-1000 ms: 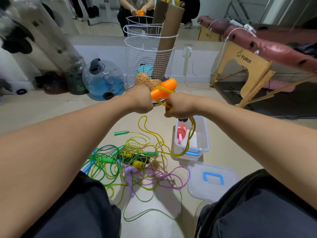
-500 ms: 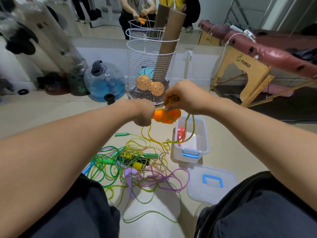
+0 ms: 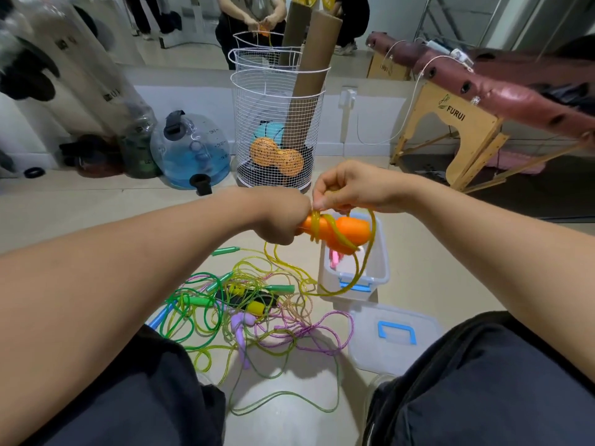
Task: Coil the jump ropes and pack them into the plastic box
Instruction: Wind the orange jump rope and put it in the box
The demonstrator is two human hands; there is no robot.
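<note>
My left hand (image 3: 280,220) grips the orange handles (image 3: 344,233) of a jump rope, held level above the floor. Its yellow cord (image 3: 357,272) is wound round the handles and hangs in a loop over the clear plastic box (image 3: 380,268). My right hand (image 3: 347,188) pinches the yellow cord just above the handles. The box stands open on the floor with a pink rope (image 3: 335,259) inside. A tangle of green, yellow and purple jump ropes (image 3: 244,310) lies on the floor between my knees.
The box lid (image 3: 392,336) with a blue handle lies beside my right knee. A white wire basket (image 3: 277,130) with cardboard tubes stands behind, a blue water jug (image 3: 193,149) to its left, a wooden-legged massage table (image 3: 467,123) at right.
My right hand has carried the yellow cord over and round the orange handles, adding a turn. The hanging loop has shortened, and both hands sit slightly lower in view.
</note>
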